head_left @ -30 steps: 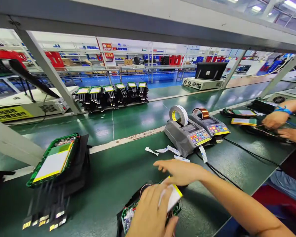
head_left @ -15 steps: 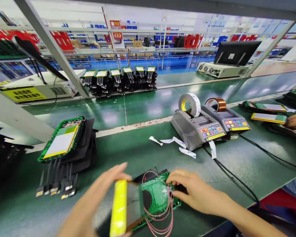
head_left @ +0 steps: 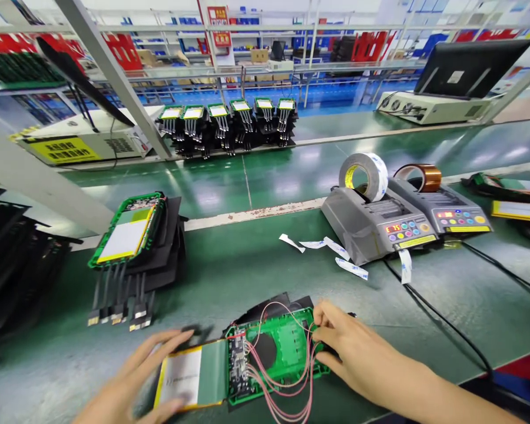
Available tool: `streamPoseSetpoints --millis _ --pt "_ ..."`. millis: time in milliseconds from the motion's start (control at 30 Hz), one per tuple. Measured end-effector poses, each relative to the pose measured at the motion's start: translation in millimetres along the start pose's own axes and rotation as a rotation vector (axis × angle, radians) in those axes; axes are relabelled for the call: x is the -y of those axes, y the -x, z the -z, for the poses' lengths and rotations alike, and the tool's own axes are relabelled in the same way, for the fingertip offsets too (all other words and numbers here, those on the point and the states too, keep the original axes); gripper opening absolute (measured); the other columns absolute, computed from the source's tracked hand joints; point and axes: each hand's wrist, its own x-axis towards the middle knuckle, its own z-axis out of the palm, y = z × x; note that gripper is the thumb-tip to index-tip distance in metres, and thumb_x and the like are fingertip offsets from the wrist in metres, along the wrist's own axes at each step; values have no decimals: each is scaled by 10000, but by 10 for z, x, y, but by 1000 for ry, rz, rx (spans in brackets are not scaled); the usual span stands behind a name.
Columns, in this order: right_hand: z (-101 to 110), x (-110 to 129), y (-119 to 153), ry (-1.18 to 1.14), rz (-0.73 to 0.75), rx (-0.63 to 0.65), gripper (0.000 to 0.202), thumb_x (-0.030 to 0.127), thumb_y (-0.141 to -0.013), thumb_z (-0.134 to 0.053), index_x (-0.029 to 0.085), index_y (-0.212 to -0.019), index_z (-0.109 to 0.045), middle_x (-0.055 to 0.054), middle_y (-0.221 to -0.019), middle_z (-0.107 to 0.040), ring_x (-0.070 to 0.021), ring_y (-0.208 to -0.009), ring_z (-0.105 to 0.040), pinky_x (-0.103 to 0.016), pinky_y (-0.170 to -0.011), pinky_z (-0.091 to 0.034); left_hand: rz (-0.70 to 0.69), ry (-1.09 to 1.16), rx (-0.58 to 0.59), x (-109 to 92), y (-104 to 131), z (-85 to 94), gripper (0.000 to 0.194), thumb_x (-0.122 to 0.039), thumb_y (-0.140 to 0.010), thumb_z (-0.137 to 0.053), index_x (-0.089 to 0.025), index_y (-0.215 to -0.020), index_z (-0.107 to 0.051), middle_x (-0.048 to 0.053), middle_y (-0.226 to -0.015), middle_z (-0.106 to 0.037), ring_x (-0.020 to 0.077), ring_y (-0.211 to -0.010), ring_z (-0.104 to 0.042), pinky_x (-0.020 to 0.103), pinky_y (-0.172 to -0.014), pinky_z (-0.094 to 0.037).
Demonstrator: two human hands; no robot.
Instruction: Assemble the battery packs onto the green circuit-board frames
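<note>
A green circuit housing [head_left: 287,341] lies on the green bench near me, with pink wires [head_left: 274,386] looping over it. Folded out to its left is a flat battery pack [head_left: 185,377], white and green with yellow edges. My left hand [head_left: 145,371] rests at the pack's left side, thumb and fingers spread over its edges. My right hand [head_left: 340,341] is at the housing's right end, thumb and fingertips pinched together by the wires; what lies between them is too small to name.
Two tape dispensers [head_left: 380,227] stand at right, with white tape strips [head_left: 351,268] beside them and black cables. A stack of finished-looking units [head_left: 128,229] sits at left. More units [head_left: 221,121] line the back, near monitors.
The battery pack has gone from standing tilted to lying flat at the housing's left, my left hand lowering with it. My right hand stays at the housing's right end. The view has shifted.
</note>
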Motion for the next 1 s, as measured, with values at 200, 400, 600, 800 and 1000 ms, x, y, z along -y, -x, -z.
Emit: streamPoseSetpoints --millis 200,400,600,800,1000 --pt "-65 29 31 21 29 -37 200 145 -864 -548 235 -1007 -656 -54 -1026 -509 -198 -872 -589 -362 -743 -523 -211 159 27 -791 -884 99 337 -204 -924 -390 -313 -1162 -601 25 -1081 -586 188 -1034 -549 346 -935 -453" --pt "-35 42 41 -9 22 -43 158 161 -884 -536 228 -974 -649 -48 -1022 -516 -189 -901 -576 -353 -771 -511 -290 298 205 -1066 -1276 53 320 -141 -887 -461 -314 -1051 -675 -11 -965 -632 146 -927 -582 303 -871 -443" --pt "-25 42 37 -20 25 -47 123 160 -883 -539 217 -929 -638 -42 -1004 -515 -180 -890 -565 -345 -769 -501 -244 369 239 -1139 -1329 42 152 -203 -840 -589 -255 -926 -703 -35 -888 -668 99 -738 -614 202 -680 -462" --pt "-34 20 45 -28 51 -70 106 172 -886 -545 222 -941 -620 -36 -1013 -507 -179 -896 -559 -341 -766 -502 -148 341 137 -991 -1161 191 142 -229 -863 -550 -231 -789 -672 -41 -831 -674 117 -775 -616 230 -727 -447" --pt "-37 -6 68 -66 16 -82 244 152 -849 -585 225 -1066 -502 -47 -1070 -472 -198 -903 -546 -386 -758 -520 -129 153 -128 -925 -1012 333 199 -339 -921 -454 -237 -935 -625 -3 -881 -607 144 -817 -590 260 -745 -458"
